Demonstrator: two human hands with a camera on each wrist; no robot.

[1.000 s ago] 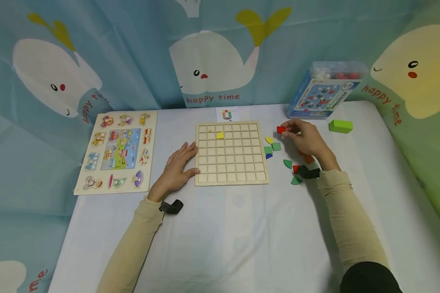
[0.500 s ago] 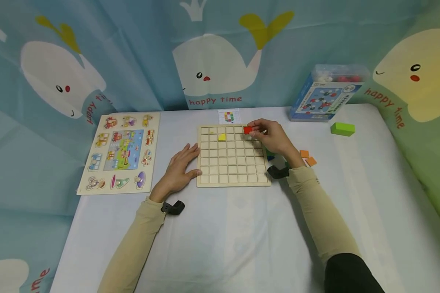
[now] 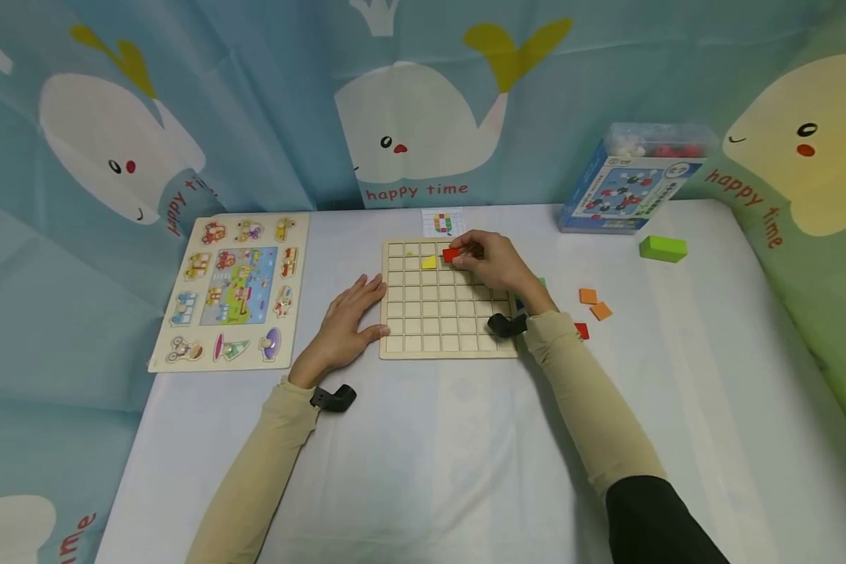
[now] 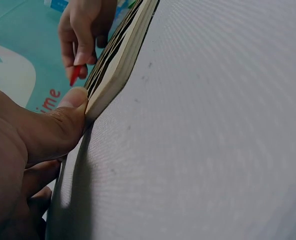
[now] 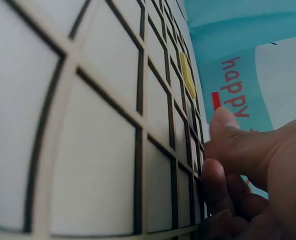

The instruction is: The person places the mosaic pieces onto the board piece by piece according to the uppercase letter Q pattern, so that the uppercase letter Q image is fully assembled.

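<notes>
A wooden grid board (image 3: 430, 321) lies on the white table, one yellow tile (image 3: 428, 262) sitting in its second row. Between thumb and fingers my right hand (image 3: 489, 262) pinches a red tile (image 3: 450, 254), just right of the yellow one and over the board's upper rows. In the right wrist view the red tile (image 5: 216, 100) sticks out past the thumb. My left hand (image 3: 345, 325) rests with its fingers spread at the board's left edge; in the left wrist view its thumb (image 4: 70, 112) touches the board's rim (image 4: 119, 75).
Orange tiles (image 3: 588, 296) and a red tile (image 3: 582, 330) lie right of the board; green ones are partly behind my right arm. A pattern card (image 3: 442, 223) lies behind the board. A knob puzzle (image 3: 236, 345) stands left, a boxed set (image 3: 623, 188) and a green block (image 3: 663, 248) back right.
My right hand has carried the red tile leftward from the loose tiles to above the board, beside the yellow tile. The left hand has stayed at the board's edge.
</notes>
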